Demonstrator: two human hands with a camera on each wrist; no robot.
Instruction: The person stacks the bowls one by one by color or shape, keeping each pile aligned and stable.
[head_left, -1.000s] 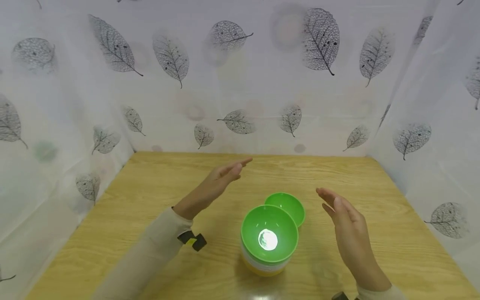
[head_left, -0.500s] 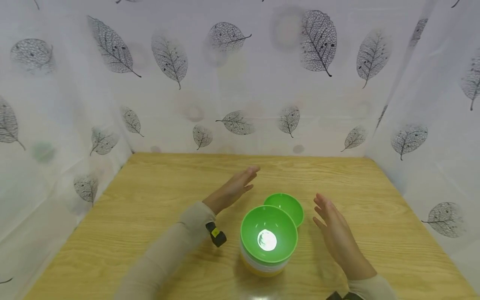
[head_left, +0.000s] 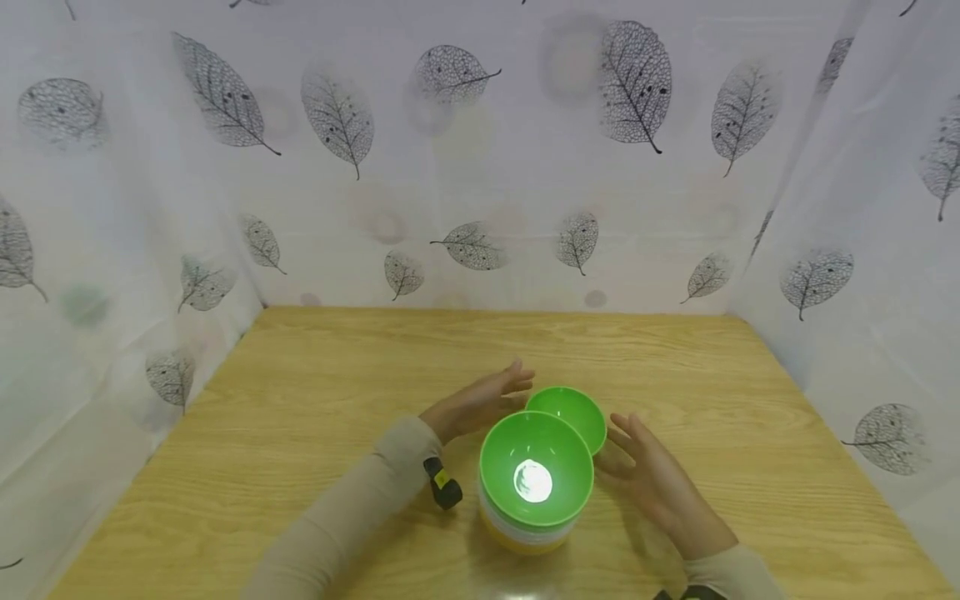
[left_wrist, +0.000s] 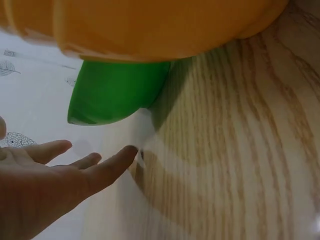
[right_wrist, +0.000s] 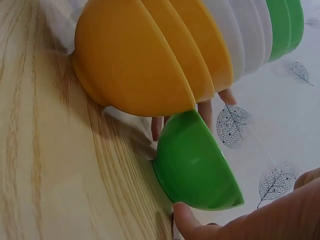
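A stack of nested bowls [head_left: 525,450] stands upright on the table, green on top, white in the middle and orange below, as the right wrist view shows. Just behind it sits a single small green bowl [head_left: 577,410], upright on its foot. My left hand [head_left: 483,403] is to the left of the small bowl, fingers extended past the stack; the left wrist view shows a gap between its fingers [left_wrist: 112,165] and the small bowl. From the other side my right hand [head_left: 654,479] comes in, fingertips right at the small bowl's side. Neither hand grips anything.
The wooden table [head_left: 360,358] is enclosed at the back and sides by a white curtain [head_left: 465,167] printed with grey leaves. The tall stack stands between the two forearms, in front of the small bowl. Both wrists carry dark straps with small devices.
Both hands have moved in toward the small green bowl, the left forward then down and rightward, the right leftward and lower. The bowls have stayed in place.
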